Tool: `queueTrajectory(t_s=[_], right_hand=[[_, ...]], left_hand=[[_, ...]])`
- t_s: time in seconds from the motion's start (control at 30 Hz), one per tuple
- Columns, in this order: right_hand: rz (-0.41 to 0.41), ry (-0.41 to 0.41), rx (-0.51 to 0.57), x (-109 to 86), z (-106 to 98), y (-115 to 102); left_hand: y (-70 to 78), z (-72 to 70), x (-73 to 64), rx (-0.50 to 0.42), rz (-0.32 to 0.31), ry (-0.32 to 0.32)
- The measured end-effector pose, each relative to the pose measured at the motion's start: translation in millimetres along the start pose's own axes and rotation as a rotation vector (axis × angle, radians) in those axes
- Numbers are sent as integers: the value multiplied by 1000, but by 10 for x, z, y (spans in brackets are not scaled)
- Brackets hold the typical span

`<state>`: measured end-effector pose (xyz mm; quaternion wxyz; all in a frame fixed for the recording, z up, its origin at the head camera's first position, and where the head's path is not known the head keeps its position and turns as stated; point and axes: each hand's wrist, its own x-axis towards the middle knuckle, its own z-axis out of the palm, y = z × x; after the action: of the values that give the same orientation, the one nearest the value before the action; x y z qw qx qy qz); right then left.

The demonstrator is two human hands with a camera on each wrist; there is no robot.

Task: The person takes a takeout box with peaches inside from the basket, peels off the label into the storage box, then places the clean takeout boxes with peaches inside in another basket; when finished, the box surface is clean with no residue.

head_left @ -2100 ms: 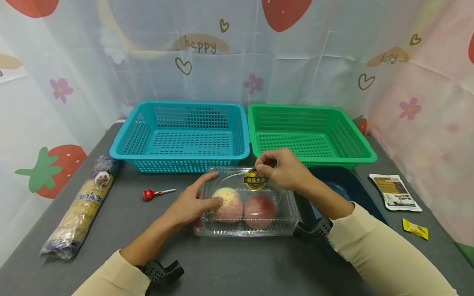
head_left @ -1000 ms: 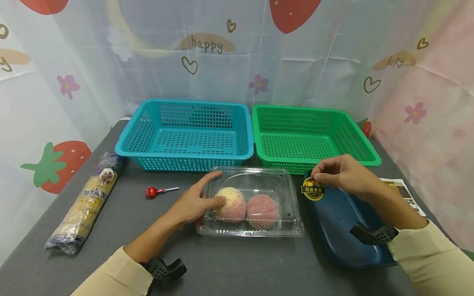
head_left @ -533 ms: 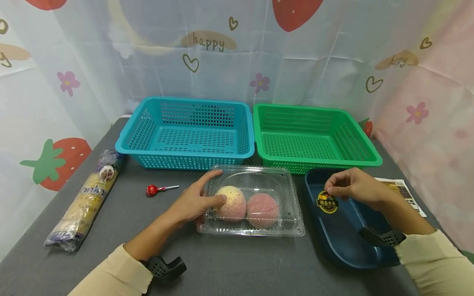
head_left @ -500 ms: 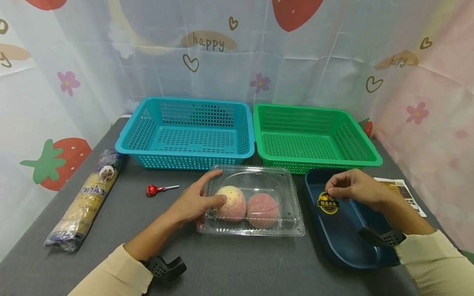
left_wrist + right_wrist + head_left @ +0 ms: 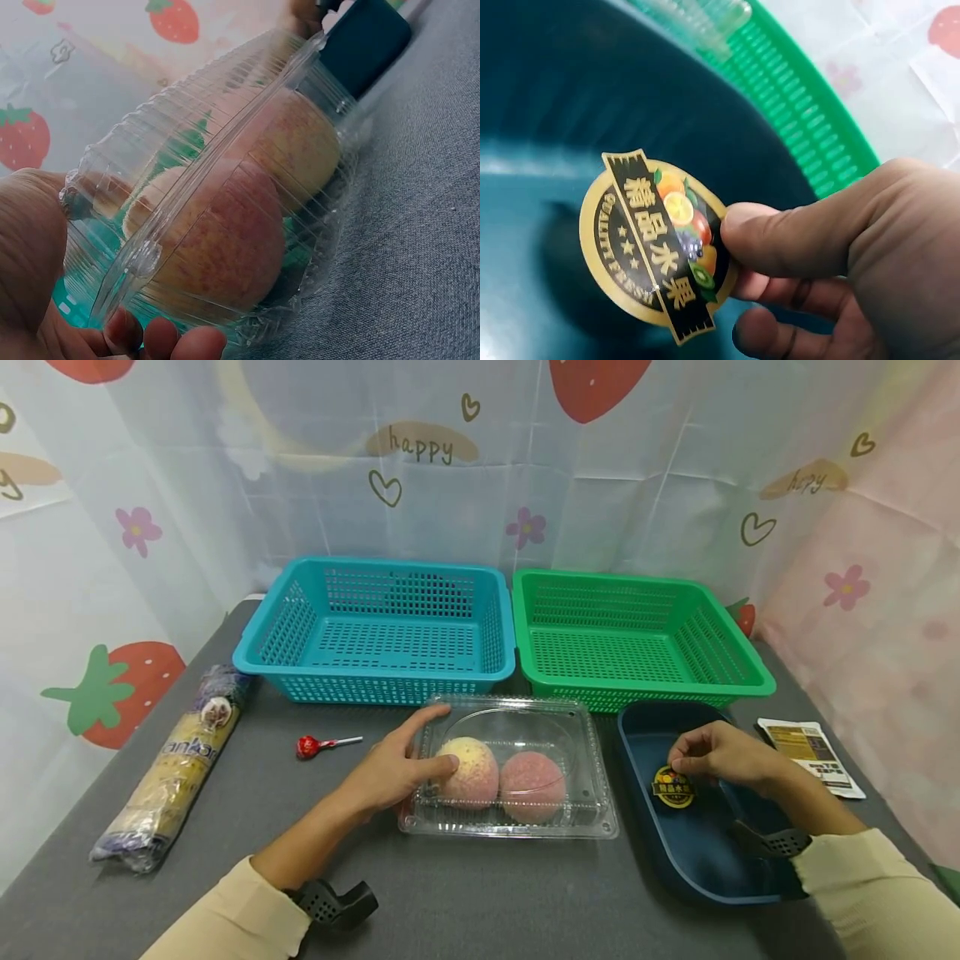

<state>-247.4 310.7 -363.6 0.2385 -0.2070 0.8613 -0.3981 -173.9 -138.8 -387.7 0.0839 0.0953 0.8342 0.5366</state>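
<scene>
My left hand (image 5: 384, 777) grips the left end of a clear plastic clamshell box (image 5: 581, 739), which sits closed on the table. Two peaches lie inside, one yellow and pink (image 5: 468, 774), the other pink (image 5: 532, 787). In the left wrist view, the curled fingertips (image 5: 199, 343) show at the box's near edge. Over a dark blue basin (image 5: 723, 864), my right hand (image 5: 723, 753) pinches a round black and gold fruit sticker (image 5: 673, 787) between thumb and fingers. The right wrist view shows the sticker's printed face (image 5: 645, 247), with the basin behind it.
Behind the box stand a blue basket (image 5: 375, 685) and a green basket (image 5: 637, 681), side by side. Left of my left hand lie a red lollipop (image 5: 308, 747) and a long bread packet (image 5: 176, 768). A white and brown pouch (image 5: 817, 756) lies right of the basin.
My right hand has carried the sticker from the box lid rightward and then down into the basin's opening. My left hand keeps its hold on the box.
</scene>
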Motion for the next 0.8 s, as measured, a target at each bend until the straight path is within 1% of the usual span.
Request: queueTrajectory(t_s=[0.13,0.3,0.4,0.6,0.8], right_hand=[[22,14,-71,28,21,46],[59,49,-141,59,54,88],[39,55,-160,79,74,104],[-36,48,-208,98,105,121],[-34,68,-262,81,99,103]], left_hand=[[5,-1,-4,11,-5,5],[12,-4,-12,8,-12,-1],[4,-1,-9,10,-16,8],[2,0,-5,34,-13,21],[3,-1,-4,41,-3,22]])
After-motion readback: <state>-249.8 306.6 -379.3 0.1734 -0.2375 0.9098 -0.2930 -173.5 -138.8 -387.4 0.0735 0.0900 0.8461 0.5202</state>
